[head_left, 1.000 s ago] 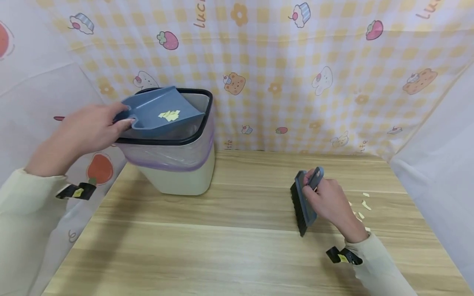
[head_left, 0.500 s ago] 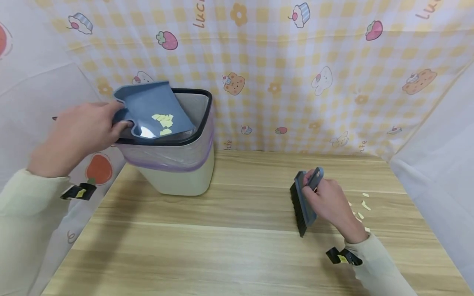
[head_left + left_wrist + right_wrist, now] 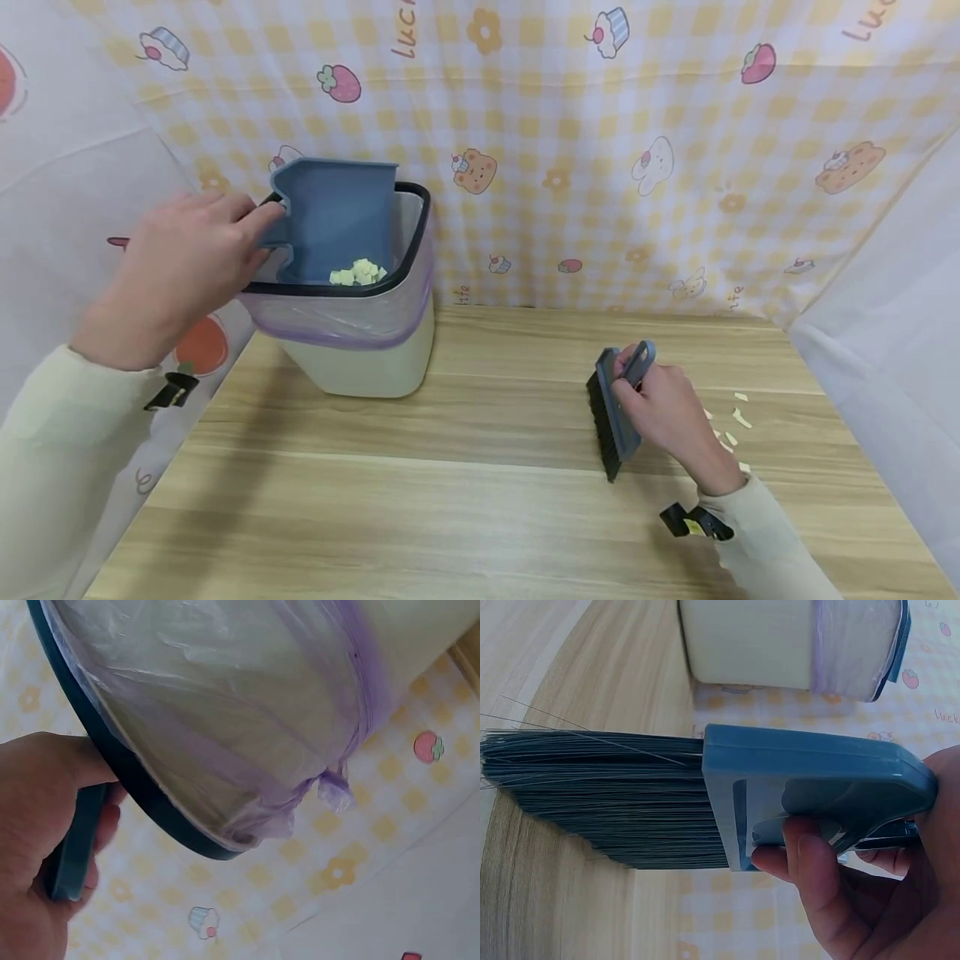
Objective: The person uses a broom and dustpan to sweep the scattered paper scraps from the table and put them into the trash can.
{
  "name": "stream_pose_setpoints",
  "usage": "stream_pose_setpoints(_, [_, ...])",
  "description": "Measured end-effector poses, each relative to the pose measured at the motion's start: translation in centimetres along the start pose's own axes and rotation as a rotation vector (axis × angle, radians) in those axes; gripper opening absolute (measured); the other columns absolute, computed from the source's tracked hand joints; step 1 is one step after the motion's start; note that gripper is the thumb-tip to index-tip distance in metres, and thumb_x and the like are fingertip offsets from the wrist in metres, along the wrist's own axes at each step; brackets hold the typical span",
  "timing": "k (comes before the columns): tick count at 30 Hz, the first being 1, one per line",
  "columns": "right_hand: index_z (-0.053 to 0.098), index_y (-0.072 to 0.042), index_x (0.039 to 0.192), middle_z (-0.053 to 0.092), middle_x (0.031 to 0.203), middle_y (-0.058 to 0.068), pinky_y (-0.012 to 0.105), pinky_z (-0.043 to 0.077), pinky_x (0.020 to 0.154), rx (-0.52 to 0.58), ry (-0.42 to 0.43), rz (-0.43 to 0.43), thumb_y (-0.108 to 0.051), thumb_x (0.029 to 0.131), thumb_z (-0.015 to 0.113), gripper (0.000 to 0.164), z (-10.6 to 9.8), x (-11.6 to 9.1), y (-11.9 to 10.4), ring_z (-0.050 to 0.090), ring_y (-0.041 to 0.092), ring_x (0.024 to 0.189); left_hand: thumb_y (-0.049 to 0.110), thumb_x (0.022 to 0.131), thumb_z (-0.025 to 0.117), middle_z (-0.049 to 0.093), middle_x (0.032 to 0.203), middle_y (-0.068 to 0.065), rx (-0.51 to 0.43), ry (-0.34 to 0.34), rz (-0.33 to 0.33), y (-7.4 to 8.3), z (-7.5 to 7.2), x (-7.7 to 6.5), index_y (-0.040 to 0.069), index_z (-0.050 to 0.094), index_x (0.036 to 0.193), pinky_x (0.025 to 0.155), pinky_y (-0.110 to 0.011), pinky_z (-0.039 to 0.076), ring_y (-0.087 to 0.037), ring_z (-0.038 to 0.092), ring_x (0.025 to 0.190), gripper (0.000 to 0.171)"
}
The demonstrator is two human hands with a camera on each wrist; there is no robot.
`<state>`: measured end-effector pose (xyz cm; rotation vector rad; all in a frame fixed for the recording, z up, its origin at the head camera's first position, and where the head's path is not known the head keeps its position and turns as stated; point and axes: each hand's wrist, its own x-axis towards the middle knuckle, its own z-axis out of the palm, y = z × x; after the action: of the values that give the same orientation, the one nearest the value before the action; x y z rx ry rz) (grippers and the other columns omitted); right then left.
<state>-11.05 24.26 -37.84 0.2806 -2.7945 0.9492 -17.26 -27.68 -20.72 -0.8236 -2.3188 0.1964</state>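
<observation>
A blue dustpan point(image 3: 341, 217) is tipped steeply over the mouth of the cream trash bin point(image 3: 367, 367). My left hand point(image 3: 191, 258) grips its handle, which also shows between the fingers in the left wrist view. Pale yellow scraps point(image 3: 358, 272) are gathered at the dustpan's lower side, just inside the bin's black rim point(image 3: 418, 242). On the right, my right hand point(image 3: 667, 412) holds a blue hand brush point(image 3: 618, 408) with dark bristles point(image 3: 607, 799). The brush stands on the table with its bristles facing left. Part of its handle is hidden by the fingers.
Several pale scraps point(image 3: 738, 417) lie on the wooden table point(image 3: 450, 517) to the right of the brush, partly behind the right hand. A clear liner with a purple band point(image 3: 352, 340) wraps the bin's top. A patterned cloth point(image 3: 555, 125) hangs behind.
The left hand has turned the dustpan from nearly level to steeply tilted, its near side lowered into the bin. The scraps slid down to that side. The right hand and brush stayed still.
</observation>
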Motion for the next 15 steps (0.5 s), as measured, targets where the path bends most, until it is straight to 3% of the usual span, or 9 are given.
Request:
stream_pose_setpoints(3, [0.065, -0.012, 0.108, 0.055, 0.066, -0.006, 0.032, 0.041, 0.053, 0.007, -0.004, 0.003, -0.012, 0.103, 0.058, 0.009, 0.03, -0.04, -0.08, 0.051, 0.014, 0.056, -0.015, 0.086, 0.077, 0.072, 0.102, -0.031, 0.034, 0.093, 0.097, 0.12, -0.01, 0.14, -0.007, 0.072, 0.13, 0.069, -0.057, 0.054, -0.05, 0.066, 0.081, 0.045])
stream_pose_setpoints(6, [0.065, -0.011, 0.109, 0.055, 0.065, -0.005, 0.032, 0.042, 0.052, 0.012, -0.007, 0.004, -0.012, 0.104, 0.057, 0.01, 0.05, -0.07, -0.11, 0.051, 0.014, 0.055, -0.016, 0.088, 0.075, 0.072, 0.102, -0.031, 0.071, 0.133, 0.145, 0.26, -0.05, 0.25, -0.008, 0.071, 0.131, 0.066, -0.053, 0.051, -0.051, 0.066, 0.082, 0.044])
stream_pose_setpoints(15, [0.065, -0.011, 0.106, 0.06, 0.067, -0.002, 0.032, 0.044, 0.053, 0.009, -0.008, 0.006, -0.01, 0.102, 0.056, 0.01, 0.18, 0.06, 0.15, 0.053, 0.016, 0.055, -0.016, 0.089, 0.074, 0.072, 0.102, -0.032, 0.074, 0.153, 0.149, 0.38, -0.33, 0.32, -0.009, 0.07, 0.129, 0.065, -0.052, 0.048, -0.052, 0.065, 0.084, 0.041])
